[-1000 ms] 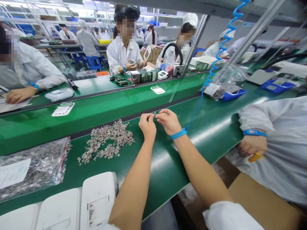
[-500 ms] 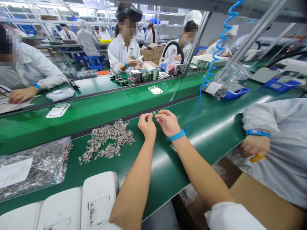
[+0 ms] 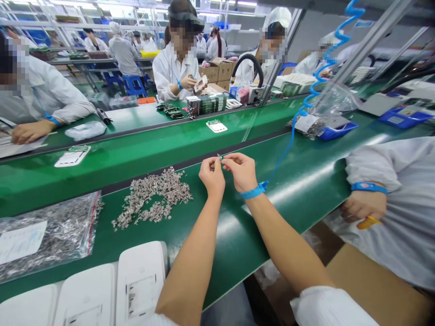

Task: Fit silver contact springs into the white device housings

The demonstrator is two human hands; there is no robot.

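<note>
The green surface (image 3: 238, 244) ran across the view, with the handwork at the centre of the dial. Beyond it lay a green belt (image 3: 159, 147) bearing two white units with green boards, one at twelve o'clock (image 3: 216, 126) and one near nine. Between seven and eight o'clock, three white housings (image 3: 141, 276) lay side by side, the last cut off by the frame edge. Just short of nine o'clock lay a clear bag (image 3: 68, 222) full of small metal parts. Nearer in, at about eight, a loose pile (image 3: 159, 192) of similar parts spread over the surface.

The left hand (image 3: 212, 176) was narrowed to a pinch, thumb against finger, on a tiny metal part (image 3: 219, 156); the right hand (image 3: 243, 174), a blue strap (image 3: 253, 190) at its wrist, met it with fingertips drawn close on the same part. Its exact shape was too small to tell.

Judging by the lie of things, the work was nearer its start than its end — one part was being handled, while the pile and the bag held a great many more. No separate group of finished pieces could be made out.

As for writing, the bag's white label (image 3: 23, 241) carried faint lines of print, too blurred to read. The housings showed only a faint mark — no brand was legible.
</note>
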